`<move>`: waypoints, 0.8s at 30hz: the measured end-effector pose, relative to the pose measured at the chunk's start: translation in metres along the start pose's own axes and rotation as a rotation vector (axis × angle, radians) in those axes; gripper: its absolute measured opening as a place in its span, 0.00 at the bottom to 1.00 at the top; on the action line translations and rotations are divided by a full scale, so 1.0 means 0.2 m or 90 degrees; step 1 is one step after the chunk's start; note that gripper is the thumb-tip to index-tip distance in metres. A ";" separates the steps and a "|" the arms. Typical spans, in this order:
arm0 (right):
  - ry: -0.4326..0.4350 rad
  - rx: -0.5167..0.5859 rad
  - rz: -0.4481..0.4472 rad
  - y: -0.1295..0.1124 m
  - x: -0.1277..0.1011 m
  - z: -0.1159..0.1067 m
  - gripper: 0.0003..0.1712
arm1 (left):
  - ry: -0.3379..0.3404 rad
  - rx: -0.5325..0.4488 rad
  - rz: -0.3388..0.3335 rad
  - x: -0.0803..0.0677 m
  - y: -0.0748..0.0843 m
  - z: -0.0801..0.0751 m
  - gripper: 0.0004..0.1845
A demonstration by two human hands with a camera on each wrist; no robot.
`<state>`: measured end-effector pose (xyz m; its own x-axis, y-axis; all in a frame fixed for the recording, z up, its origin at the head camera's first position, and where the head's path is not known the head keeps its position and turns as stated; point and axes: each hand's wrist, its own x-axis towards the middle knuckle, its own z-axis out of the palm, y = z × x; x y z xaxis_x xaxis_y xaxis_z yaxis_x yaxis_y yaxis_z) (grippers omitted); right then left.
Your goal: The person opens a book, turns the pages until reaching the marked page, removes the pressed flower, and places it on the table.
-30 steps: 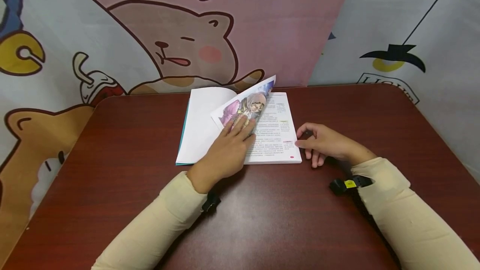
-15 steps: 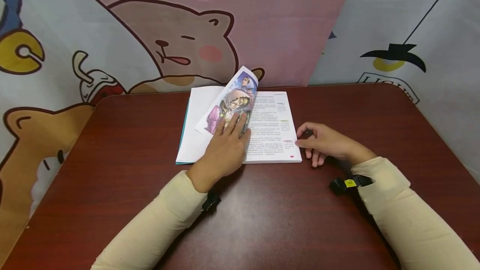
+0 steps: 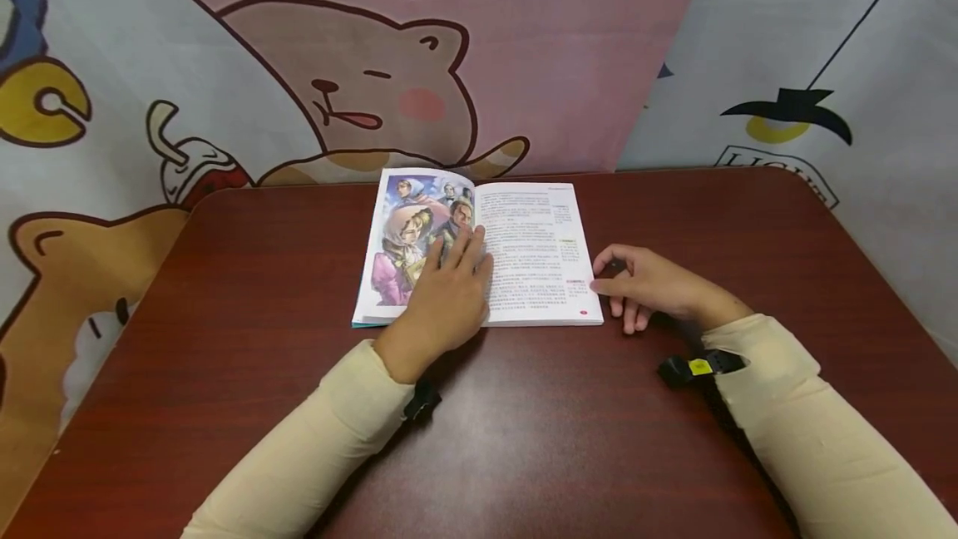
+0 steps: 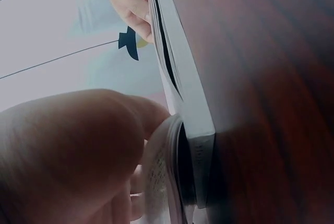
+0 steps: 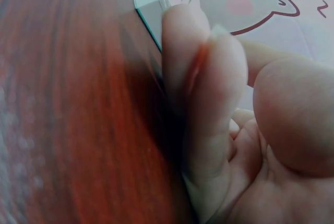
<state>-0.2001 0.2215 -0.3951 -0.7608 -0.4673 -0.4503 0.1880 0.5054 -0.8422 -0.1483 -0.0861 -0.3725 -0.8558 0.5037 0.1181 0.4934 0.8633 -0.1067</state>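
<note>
place: likely a staged recording corner — not a lived-in room | evidence: cartoon bear backdrop cloths (image 3: 359,65) hung behind reddish-brown wooden counter (image 3: 524,439)

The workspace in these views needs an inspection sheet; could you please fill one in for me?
Surface: dark red wooden table, bare around the book.
Job's things: open book lying flat; illustrated page on its left side, text page on its right side.
Clutter: nothing seen.
Hands: left hand rests flat across the book near the spine; right hand, fingers loosely curled, touches the book's right edge.
Cables: nothing seen; a black wrist strap on the right sleeve.
Surroundings: cartoon bear backdrop behind the table.
</note>
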 end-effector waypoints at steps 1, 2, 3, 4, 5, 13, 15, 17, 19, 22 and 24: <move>0.000 0.000 -0.001 0.00 0.00 0.00 0.27 | -0.003 -0.002 0.000 0.00 0.00 0.00 0.28; -0.001 0.000 -0.001 0.00 0.00 0.00 0.27 | -0.007 -0.005 0.001 0.00 0.00 0.00 0.28; -0.001 0.000 0.002 0.00 0.00 0.00 0.27 | -0.012 -0.009 0.001 0.00 0.00 -0.01 0.28; -0.001 0.000 0.002 0.00 0.00 0.00 0.27 | -0.019 -0.012 0.000 0.00 0.00 -0.01 0.28; -0.001 0.000 0.003 0.00 0.00 0.00 0.27 | -0.023 -0.013 0.000 0.00 0.00 0.00 0.28; 0.000 0.000 0.006 0.00 0.00 0.00 0.27 | -0.056 -0.033 0.024 0.01 0.01 0.00 0.28; 0.000 0.000 0.008 0.00 0.00 0.00 0.27 | -0.059 -0.055 0.039 0.01 0.01 0.00 0.29; 0.001 -0.001 0.008 0.00 0.00 0.00 0.27 | -0.065 -0.074 0.050 0.02 0.01 0.00 0.30; 0.001 0.000 0.007 0.00 0.00 0.00 0.27 | -0.070 -0.081 0.057 0.02 0.01 0.00 0.31; 0.003 0.000 0.009 0.00 0.00 0.00 0.26 | -0.072 -0.086 0.069 0.02 0.01 0.00 0.33; 0.002 0.000 0.009 0.01 0.00 0.00 0.26 | -0.077 -0.090 0.081 0.02 0.01 0.00 0.35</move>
<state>-0.2000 0.2220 -0.3961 -0.7601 -0.4579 -0.4612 0.1992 0.5113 -0.8360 -0.1503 -0.0816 -0.3729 -0.7931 0.6091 -0.0075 0.6087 0.7929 0.0276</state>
